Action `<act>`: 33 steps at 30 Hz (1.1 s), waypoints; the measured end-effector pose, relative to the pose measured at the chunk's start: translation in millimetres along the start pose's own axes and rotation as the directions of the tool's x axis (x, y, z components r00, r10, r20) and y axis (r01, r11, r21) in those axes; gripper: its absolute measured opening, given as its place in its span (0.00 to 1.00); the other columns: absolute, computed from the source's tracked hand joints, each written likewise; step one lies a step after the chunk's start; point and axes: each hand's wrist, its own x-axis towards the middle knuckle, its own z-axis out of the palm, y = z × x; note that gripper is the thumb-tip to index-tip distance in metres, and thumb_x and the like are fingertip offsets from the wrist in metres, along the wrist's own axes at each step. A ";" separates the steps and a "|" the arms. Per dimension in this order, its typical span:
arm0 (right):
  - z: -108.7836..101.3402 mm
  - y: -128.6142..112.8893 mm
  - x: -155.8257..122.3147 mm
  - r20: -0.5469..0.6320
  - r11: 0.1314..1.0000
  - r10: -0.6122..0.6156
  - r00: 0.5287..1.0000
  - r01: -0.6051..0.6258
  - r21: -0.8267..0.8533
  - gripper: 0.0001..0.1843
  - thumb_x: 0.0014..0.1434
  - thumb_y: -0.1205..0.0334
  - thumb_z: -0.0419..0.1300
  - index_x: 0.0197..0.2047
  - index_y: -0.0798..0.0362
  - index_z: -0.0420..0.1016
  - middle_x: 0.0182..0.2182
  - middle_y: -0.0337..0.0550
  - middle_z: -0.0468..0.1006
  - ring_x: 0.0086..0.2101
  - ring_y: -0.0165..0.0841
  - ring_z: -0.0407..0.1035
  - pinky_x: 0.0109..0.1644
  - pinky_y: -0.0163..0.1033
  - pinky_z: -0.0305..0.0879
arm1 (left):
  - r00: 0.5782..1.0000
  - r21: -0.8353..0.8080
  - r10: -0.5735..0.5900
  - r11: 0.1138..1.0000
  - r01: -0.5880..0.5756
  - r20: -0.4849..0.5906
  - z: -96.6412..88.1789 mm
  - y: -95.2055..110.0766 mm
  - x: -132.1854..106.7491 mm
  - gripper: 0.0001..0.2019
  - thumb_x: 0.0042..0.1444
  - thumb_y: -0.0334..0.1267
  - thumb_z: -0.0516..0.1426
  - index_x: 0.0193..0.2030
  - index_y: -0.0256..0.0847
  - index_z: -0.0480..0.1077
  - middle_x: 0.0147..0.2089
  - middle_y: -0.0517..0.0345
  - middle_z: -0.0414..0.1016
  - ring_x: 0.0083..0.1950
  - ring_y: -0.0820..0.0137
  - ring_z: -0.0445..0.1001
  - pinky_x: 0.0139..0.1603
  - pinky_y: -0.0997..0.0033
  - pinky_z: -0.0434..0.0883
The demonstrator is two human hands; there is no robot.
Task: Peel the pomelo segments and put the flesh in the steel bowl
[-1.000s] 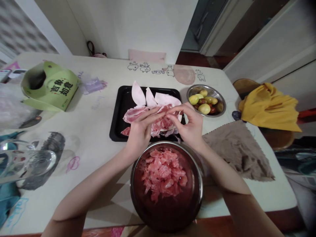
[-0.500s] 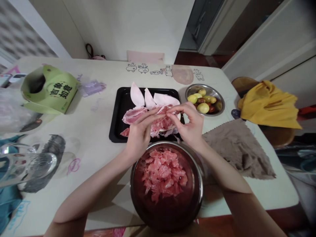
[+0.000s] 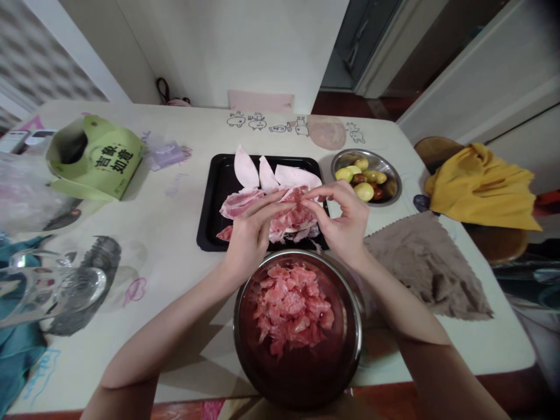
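Observation:
Above a black tray (image 3: 210, 204), my left hand (image 3: 250, 236) and my right hand (image 3: 347, 221) face each other with fingertips close together. Between them is a piece of red pomelo flesh (image 3: 298, 197), partly hidden by the fingers. The right thumb and forefinger pinch at it, while the left fingers lie bent along its other side. White wedges of pomelo rind (image 3: 245, 168) rest at the tray's far side, and pink peeled membranes (image 3: 240, 203) lie nearer. Just below my hands, a steel bowl (image 3: 356, 335) holds a heap of loose pomelo flesh (image 3: 292, 309).
A smaller steel bowl (image 3: 396, 195) of green and brown fruits stands at the right, near a brown cloth (image 3: 431, 265). Yellow cloth (image 3: 483, 189) hangs beyond the table edge. A green carton (image 3: 125, 154) and a clear pitcher (image 3: 65, 286) are at the left.
The view has shifted slightly, moving everything a little to the right. The right fingers have drawn slightly away from the left ones.

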 end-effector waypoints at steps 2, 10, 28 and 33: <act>0.9 0.5 -0.9 0.000 1.000 0.005 1.000 -0.005 0.013 0.04 0.66 0.59 0.65 0.37 0.44 0.79 0.33 0.36 0.83 0.37 0.35 0.73 0.48 0.46 0.71 | 1.000 -0.005 0.018 1.000 -0.018 0.003 0.0 -0.3 0.0 0.23 0.68 0.23 0.48 0.59 0.48 0.77 0.65 0.53 0.76 0.68 0.65 0.74 0.72 0.48 0.70; 5.3 2.1 -4.8 -0.043 0.989 0.051 0.998 -0.045 0.139 0.02 0.63 0.61 0.67 0.37 0.45 0.80 0.33 0.36 0.83 0.37 0.35 0.73 0.47 0.45 0.69 | 0.999 -0.006 0.030 1.000 -0.030 0.013 0.4 2.1 -0.3 0.22 0.69 0.22 0.47 0.55 0.45 0.78 0.65 0.50 0.76 0.69 0.66 0.73 0.72 0.51 0.70; -30.3 -27.5 -3.9 0.728 0.942 -0.291 0.621 0.052 0.332 0.05 0.67 0.64 0.64 0.37 0.47 0.81 0.33 0.35 0.83 0.35 0.30 0.75 0.47 0.41 0.70 | 0.977 -0.160 -0.138 0.981 0.111 -0.165 -7.5 -2.0 9.7 0.10 0.73 0.39 0.51 0.55 0.44 0.71 0.57 0.51 0.79 0.61 0.66 0.77 0.64 0.62 0.73; -23.9 -25.7 -4.3 0.734 0.934 -0.330 0.593 0.096 0.343 0.06 0.68 0.63 0.63 0.41 0.46 0.83 0.36 0.36 0.86 0.38 0.30 0.77 0.49 0.42 0.71 | 0.979 -0.113 -0.111 0.989 0.092 -0.174 -8.2 2.5 8.1 0.11 0.73 0.37 0.50 0.56 0.43 0.70 0.58 0.51 0.78 0.61 0.67 0.77 0.64 0.63 0.73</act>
